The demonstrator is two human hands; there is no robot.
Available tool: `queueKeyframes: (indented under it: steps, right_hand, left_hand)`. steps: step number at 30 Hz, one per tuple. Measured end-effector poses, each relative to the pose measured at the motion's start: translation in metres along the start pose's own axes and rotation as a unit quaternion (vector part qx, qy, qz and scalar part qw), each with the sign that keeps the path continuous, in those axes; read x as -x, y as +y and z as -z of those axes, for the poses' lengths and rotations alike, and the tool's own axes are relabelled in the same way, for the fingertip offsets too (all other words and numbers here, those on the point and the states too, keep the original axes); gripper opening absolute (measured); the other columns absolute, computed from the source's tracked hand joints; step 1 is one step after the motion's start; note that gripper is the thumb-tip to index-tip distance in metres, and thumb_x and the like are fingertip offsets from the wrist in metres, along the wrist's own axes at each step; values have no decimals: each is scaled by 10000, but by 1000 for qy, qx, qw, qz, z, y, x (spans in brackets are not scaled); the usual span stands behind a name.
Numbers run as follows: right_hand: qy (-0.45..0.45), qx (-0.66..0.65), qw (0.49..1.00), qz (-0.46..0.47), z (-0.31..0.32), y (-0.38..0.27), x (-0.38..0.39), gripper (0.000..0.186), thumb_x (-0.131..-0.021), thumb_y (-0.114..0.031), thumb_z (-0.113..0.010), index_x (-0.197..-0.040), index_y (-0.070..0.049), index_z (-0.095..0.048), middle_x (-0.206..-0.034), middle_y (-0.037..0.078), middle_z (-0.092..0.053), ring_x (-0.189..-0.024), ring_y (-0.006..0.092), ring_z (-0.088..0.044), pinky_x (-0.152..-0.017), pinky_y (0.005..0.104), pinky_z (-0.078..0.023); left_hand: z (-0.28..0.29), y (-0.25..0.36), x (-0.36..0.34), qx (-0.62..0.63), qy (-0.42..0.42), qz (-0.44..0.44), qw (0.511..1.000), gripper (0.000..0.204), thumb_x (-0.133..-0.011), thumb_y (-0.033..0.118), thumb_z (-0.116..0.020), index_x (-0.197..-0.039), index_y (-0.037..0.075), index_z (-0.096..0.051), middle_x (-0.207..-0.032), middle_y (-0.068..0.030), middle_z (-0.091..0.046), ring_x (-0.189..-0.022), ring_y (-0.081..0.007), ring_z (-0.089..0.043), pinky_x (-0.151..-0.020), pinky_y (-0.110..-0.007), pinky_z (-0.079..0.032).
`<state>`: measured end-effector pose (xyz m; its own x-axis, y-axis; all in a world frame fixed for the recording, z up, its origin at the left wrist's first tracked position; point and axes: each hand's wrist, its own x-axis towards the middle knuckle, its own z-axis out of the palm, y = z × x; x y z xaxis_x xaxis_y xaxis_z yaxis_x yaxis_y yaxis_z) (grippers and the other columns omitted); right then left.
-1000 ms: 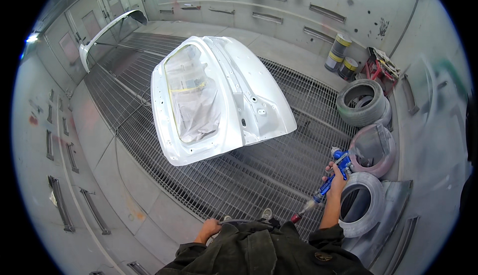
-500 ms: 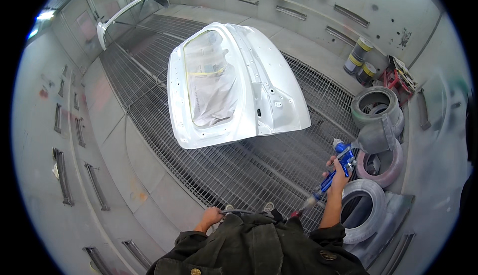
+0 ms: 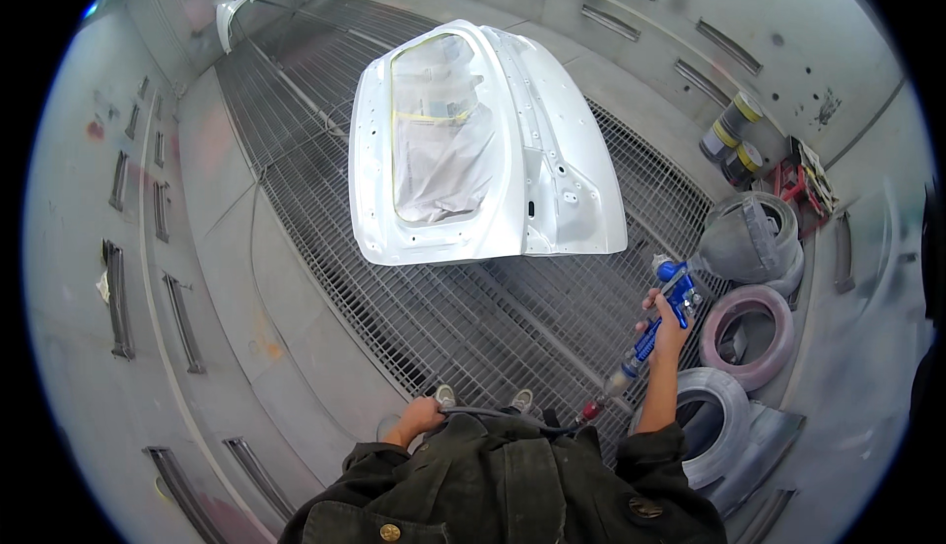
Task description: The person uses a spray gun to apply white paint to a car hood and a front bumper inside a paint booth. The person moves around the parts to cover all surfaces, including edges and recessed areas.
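Note:
My right hand (image 3: 668, 332) is closed around a blue spray gun (image 3: 678, 286), which I hold out at my right with its nozzle toward the panel. A grey, paint-dusted cup (image 3: 737, 240) is attached to the gun. From the gun's handle a coupling leads into a grey air hose (image 3: 512, 420) that runs across my waist. My left hand (image 3: 424, 414) grips this hose at my left side. Ahead, apart from the gun, a white car tailgate (image 3: 576, 170) is propped up over the grating. Translucent masking film (image 3: 443, 174) edged with yellow tape covers its window opening.
Steel floor grating (image 3: 552, 347) spreads beneath the tailgate. Several paint-dusted tyres (image 3: 774, 372) line the right wall, with cans (image 3: 729, 128) and a red box (image 3: 796, 189) beyond. At the far left stands another white curved car part (image 3: 229, 17). The hose trails along the left (image 3: 258, 258).
The tailgate and far surroundings sit higher and slightly further right in view, and more of my shoes shows. The spray gun is a little higher in view; both grips stay the same.

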<state>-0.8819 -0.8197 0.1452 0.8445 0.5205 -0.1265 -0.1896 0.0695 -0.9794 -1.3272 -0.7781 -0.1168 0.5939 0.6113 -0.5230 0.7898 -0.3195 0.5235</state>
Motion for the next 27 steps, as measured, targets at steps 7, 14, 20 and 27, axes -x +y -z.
queueKeyframes:
  steps: [7,14,20,27]
  right_hand:
    - [-54,29,998,-24,-15,17,25,193,-873,-63,-601,-1058,-9,-588,-911,73,-652,-761,130,-620,-423,252,-501]
    - [-121,85,985,-89,-6,72,65,228,-896,-81,-575,-1107,-1,-535,-897,85,-592,-722,118,-578,-440,229,-487]
    - [-154,66,960,-225,31,170,93,313,-903,-180,-575,-1134,19,-508,-969,118,-567,-796,147,-581,-488,242,-520]
    - [-122,19,945,-303,18,211,80,428,-874,-271,-627,-1132,47,-504,-1031,139,-533,-826,169,-580,-546,265,-543]
  left_hand:
    - [-6,13,-5,-26,-16,26,999,253,-683,277,-633,-774,54,-710,-789,-196,-668,-797,-374,-650,-733,-483,-519]
    - [-33,15,6,-91,-109,-2,990,244,-682,290,-645,-767,69,-705,-737,-171,-665,-718,-361,-655,-661,-471,-529]
    - [-76,-3,-1,-121,-223,-26,967,212,-723,302,-688,-764,97,-722,-755,-135,-690,-755,-303,-675,-748,-420,-510]
    - [-139,-29,-49,-77,-237,-79,965,171,-704,250,-725,-801,120,-672,-816,-90,-684,-864,-258,-661,-847,-391,-449]
